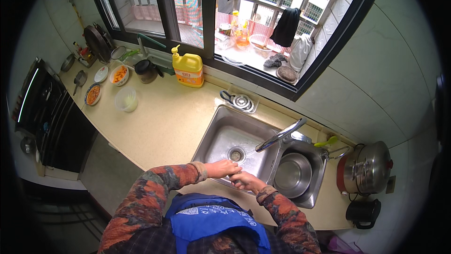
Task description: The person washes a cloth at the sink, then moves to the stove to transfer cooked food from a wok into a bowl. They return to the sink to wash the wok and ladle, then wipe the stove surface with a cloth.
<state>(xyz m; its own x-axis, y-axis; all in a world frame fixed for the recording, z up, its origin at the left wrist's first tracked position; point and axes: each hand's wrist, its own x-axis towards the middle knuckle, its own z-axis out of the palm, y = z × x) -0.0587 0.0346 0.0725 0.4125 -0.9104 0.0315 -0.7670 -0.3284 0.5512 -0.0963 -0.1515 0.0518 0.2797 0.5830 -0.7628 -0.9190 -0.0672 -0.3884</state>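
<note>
My left hand (222, 168) and my right hand (247, 180) meet over the front edge of the left basin of a stainless steel sink (225, 127). Something small and dark shows between their fingers; what it is cannot be told, nor which hand grips it. Behind the hands lies the round drain (236, 154). A chrome faucet (280, 135) reaches over the left basin from its back right, and no stream of water shows. In the right basin sits a round steel bowl (293, 175).
Behind the sink, a tray holds metal strainers (243, 101). A yellow detergent jug (189, 70) stands by the window. Further left are a plastic tub (127, 99), a bowl of orange pieces (119, 75) and a glass jug (146, 71). A steel steamer pot (366, 169) and black kettle (363, 213) stand right.
</note>
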